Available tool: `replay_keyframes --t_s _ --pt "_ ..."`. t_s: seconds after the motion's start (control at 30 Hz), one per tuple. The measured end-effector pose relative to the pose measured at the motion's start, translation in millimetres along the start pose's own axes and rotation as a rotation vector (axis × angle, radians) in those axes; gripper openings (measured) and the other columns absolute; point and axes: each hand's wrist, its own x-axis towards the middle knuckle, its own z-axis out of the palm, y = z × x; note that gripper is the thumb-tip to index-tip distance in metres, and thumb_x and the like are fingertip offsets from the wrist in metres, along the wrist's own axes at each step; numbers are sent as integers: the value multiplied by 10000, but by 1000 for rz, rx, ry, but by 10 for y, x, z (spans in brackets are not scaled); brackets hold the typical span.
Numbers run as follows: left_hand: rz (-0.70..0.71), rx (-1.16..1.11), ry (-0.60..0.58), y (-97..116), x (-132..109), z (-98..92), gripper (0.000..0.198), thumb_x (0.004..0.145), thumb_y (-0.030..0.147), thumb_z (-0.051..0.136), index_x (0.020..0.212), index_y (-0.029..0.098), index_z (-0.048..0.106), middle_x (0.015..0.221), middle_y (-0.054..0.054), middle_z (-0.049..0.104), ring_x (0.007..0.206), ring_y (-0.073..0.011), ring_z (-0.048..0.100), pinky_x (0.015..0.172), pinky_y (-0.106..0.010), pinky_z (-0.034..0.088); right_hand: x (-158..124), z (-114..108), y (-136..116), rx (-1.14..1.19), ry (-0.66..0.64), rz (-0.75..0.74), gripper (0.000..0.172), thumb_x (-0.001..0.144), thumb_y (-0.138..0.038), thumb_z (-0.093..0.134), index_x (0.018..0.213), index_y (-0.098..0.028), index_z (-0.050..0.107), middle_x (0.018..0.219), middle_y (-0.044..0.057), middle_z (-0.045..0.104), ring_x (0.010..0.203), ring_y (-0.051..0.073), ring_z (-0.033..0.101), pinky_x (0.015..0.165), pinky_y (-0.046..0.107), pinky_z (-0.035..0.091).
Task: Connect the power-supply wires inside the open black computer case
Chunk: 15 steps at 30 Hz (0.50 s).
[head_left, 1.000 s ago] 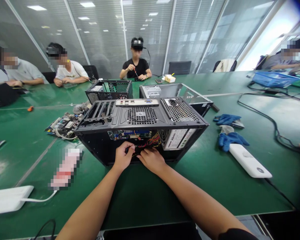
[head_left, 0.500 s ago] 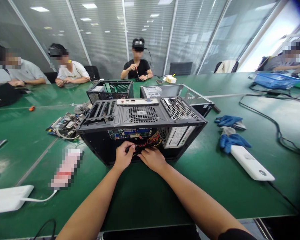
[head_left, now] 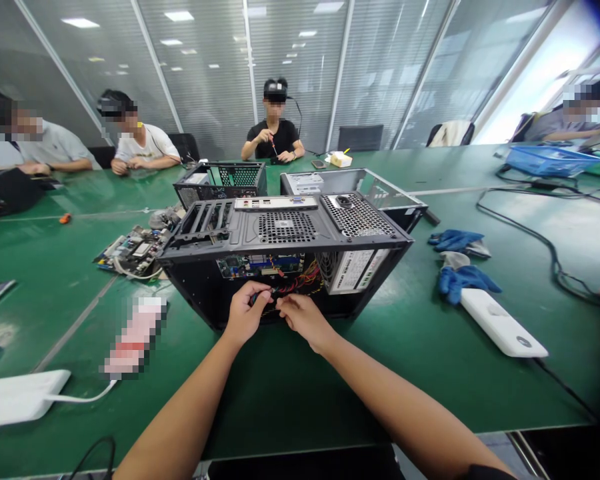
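Note:
A black computer case (head_left: pixel 285 241) stands in front of me with its side open toward me. Inside it are a motherboard (head_left: pixel 260 265) and a white-labelled power supply (head_left: pixel 356 272), from which a bundle of coloured cables (head_left: pixel 300 283) runs. My left hand (head_left: pixel 247 310) is closed around the end of this bundle at the case opening. Just to its right, my right hand (head_left: pixel 305 319) has its fingertips pinched together beside the cables. What those fingertips hold, if anything, is too small to make out.
Two more cases (head_left: pixel 220 175) stand behind mine. Loose circuit boards (head_left: pixel 137 250) lie left, near a phone (head_left: pixel 135 337) and a white power bank (head_left: pixel 23 398). Blue gloves (head_left: pixel 457 267) and another white power bank (head_left: pixel 503 323) are at right. Co-workers (head_left: pixel 275 137) sit around the green table.
My right hand has drawn back slightly from the cables, and its fingertips show more clearly. My left hand keeps its grip in nearly the same place.

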Motion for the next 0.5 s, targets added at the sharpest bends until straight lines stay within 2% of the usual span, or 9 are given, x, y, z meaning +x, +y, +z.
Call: replay_keyframes --t_s 0.07,0.13,0.17,0.2,0.27,0.33,0.4,0.5 --pt "0 -15 -4 7 -8 6 179 867 318 604 924 152 639 782 -25 680 699 -138 650 697 -258 492 -36 -7 -64 -50 17 -72 198 825 -338 553 702 -184 571 606 -21 530 554 117 470 546 253 334" --pt "1 -9 -26 1 -15 5 181 867 318 605 924 153 652 760 -20 674 694 -138 642 698 -259 485 -75 -12 -127 -99 126 -187 100 782 -292 595 769 -194 588 672 -19 553 590 116 479 575 255 347" --pt "1 -6 -30 -7 -17 2 183 867 319 607 922 153 657 750 -19 671 692 -138 636 698 -260 483 -88 -7 -152 -87 153 -188 88 771 -283 604 779 -197 588 677 -20 553 586 113 476 575 255 349" --pt "0 -3 -30 -18 -18 -2 185 868 322 606 923 154 661 742 -17 669 694 -139 632 702 -262 480 -92 4 -168 -43 144 -141 106 768 -294 611 751 -196 572 643 -27 539 564 109 469 561 253 347" --pt "-1 -2 -13 -45 -21 -8 189 870 327 608 928 157 668 770 -25 676 724 -146 630 721 -270 480 -74 45 -174 99 19 43 261 785 -385 609 638 -192 514 553 -39 481 490 93 429 496 243 312" --pt "7 3 12 -71 -23 -9 187 871 328 611 936 164 673 832 -38 681 772 -154 627 746 -280 479 -27 99 -152 293 -52 191 364 801 -515 580 657 -185 524 542 -45 469 433 77 404 443 232 279" --pt "45 19 21 -84 -24 -1 175 870 323 618 928 171 683 877 -47 665 816 -160 618 764 -289 477 30 148 -119 466 -54 283 488 774 -642 562 642 -174 523 526 -51 449 397 59 369 409 219 238" --pt "146 63 -13 -75 -21 25 149 861 310 634 908 187 705 864 -43 605 819 -158 592 744 -289 475 101 187 -69 722 -104 384 548 713 -705 603 638 -171 509 507 -62 439 381 38 331 396 199 210"
